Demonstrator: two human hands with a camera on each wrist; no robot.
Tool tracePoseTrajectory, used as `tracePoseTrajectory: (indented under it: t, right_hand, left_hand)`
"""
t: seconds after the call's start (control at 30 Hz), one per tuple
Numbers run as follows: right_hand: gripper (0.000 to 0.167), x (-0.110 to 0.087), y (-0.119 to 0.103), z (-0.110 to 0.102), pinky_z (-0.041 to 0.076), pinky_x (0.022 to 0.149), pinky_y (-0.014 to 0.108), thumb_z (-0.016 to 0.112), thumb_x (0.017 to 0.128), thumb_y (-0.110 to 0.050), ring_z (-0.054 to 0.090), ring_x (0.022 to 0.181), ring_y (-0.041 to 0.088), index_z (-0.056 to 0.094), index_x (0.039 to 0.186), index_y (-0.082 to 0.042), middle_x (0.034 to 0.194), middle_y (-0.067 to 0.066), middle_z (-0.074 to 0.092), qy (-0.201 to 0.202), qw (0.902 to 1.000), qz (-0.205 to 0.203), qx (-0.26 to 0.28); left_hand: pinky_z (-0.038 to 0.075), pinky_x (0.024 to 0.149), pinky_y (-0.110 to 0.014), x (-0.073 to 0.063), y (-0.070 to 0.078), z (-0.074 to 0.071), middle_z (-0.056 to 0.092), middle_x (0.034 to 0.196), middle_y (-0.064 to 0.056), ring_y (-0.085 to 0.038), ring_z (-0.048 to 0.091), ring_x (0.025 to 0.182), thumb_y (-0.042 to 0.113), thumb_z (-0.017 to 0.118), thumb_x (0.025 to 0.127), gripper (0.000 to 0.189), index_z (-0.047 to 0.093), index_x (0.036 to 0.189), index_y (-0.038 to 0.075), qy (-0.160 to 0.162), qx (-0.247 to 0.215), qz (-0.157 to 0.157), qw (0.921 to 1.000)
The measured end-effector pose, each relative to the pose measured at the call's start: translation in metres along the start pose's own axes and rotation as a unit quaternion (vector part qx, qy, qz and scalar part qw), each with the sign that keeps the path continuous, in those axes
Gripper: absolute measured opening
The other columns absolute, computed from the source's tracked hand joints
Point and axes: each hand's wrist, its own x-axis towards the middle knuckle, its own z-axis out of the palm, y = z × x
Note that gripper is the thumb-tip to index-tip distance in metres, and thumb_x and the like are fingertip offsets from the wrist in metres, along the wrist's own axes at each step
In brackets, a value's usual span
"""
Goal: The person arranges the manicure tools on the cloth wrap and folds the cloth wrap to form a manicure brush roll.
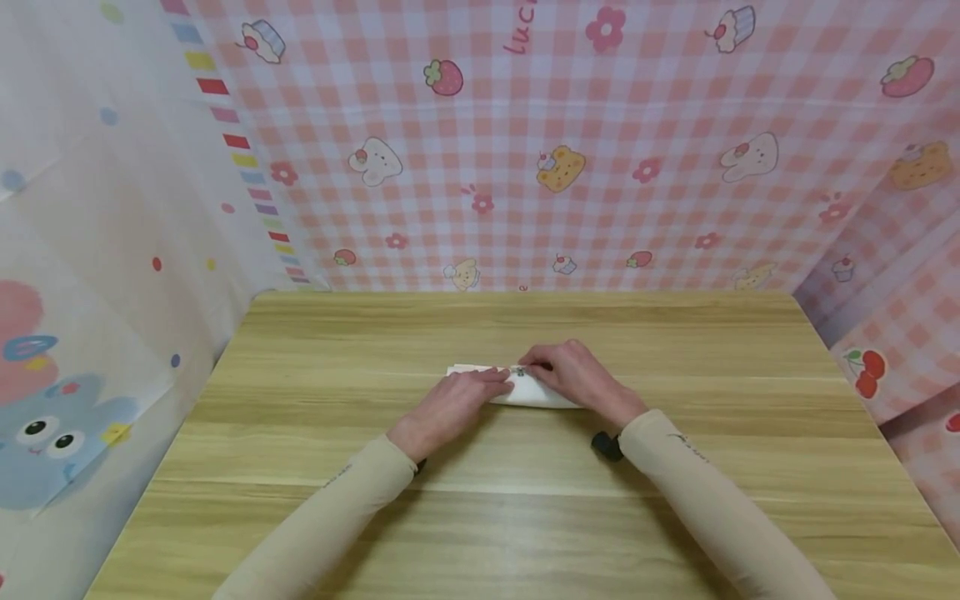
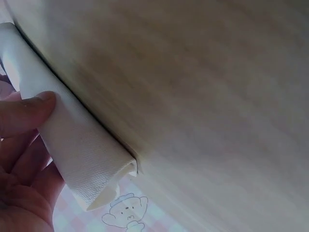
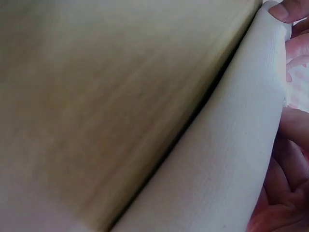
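Note:
A long, narrow white cloth pouch (image 1: 536, 394), with a small metal piece (image 1: 521, 372) at its top edge, lies on the wooden table. My left hand (image 1: 453, 402) holds its left part; in the left wrist view the thumb (image 2: 36, 112) presses the woven side (image 2: 79, 140) and the other fingers are behind. At the top edge, beside the metal piece, my right hand (image 1: 577, 377) pinches with thumb and fingertips. The right wrist view shows the pouch's smooth side (image 3: 227, 135), with curled right fingers (image 3: 285, 174) behind the edge. Exactly what those fingertips grip is hidden.
The wooden table (image 1: 480, 525) spreads around the hands. A pink checked cloth (image 1: 495, 225) hangs along its back edge, and a pale printed cloth (image 1: 112, 208) at the left. A black wrist-worn device (image 1: 606, 446) sits under the right wrist.

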Motion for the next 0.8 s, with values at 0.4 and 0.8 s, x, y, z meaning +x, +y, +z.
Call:
tracePoseTrajectory:
  t: [0.4,0.8]
  right_hand:
    - [0.016,-0.002,-0.005,-0.006,0.061,0.080,0.035,0.073,0.097,-0.009,0.075,0.095,0.019,0.082,0.110,-0.008,0.107,0.007,0.079,-0.024,0.9975,-0.048,-0.046]
    - [0.012,-0.003,-0.013,-0.008,0.059,0.071,0.029,0.070,0.099,-0.008,0.073,0.082,0.012,0.081,0.103,-0.010,0.098,0.003,0.079,-0.050,0.9828,-0.122,-0.129]
  left_hand:
    - [0.056,0.098,-0.044,0.001,-0.002,0.003,0.064,0.140,-0.014,-0.033,0.067,0.118,-0.011,0.061,0.097,0.041,0.073,0.131,0.009,0.008,-0.033,-0.021,0.9992]
    - [0.057,0.096,-0.044,0.003,-0.003,0.004,0.068,0.134,-0.013,-0.030,0.069,0.116,-0.008,0.062,0.098,0.036,0.075,0.127,0.010,0.023,-0.019,-0.007,0.9995]
